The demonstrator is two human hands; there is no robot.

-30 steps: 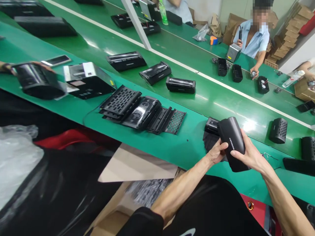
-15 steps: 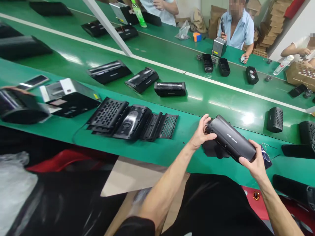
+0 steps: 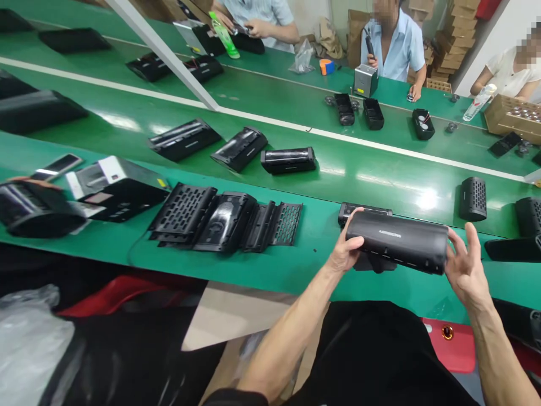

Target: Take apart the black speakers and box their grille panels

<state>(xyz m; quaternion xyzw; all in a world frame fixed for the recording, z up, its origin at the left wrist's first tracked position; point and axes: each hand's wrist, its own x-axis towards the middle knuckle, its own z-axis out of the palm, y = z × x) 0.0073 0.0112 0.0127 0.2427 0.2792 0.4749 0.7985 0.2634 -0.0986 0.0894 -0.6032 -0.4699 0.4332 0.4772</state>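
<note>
A black cylindrical speaker (image 3: 397, 239) with white lettering is held level above the green bench. My left hand (image 3: 347, 248) grips its left end, thumb in front and fingers mostly behind. At the right end, my right hand (image 3: 468, 270) is open, its fingers spread and palm showing; some fingertips are at the end face, and whether they touch it I cannot tell. Behind the speaker lies another black housing (image 3: 344, 211), partly covered. Below the held speaker, a dark block (image 3: 374, 263) rests on the bench, mostly hidden.
To the left lie perforated black grilles (image 3: 186, 208) and a glossy black shell (image 3: 226, 220). A grey-and-black box (image 3: 122, 192) stands beyond them. Several speaker bodies (image 3: 288, 160) sit on the green conveyor (image 3: 359, 175). Across it, people in light shirts (image 3: 395, 42) handle parts.
The speaker has turned from a slant to nearly level. My right hand has loosened from its right end and spread its fingers. The housing behind is more exposed.
</note>
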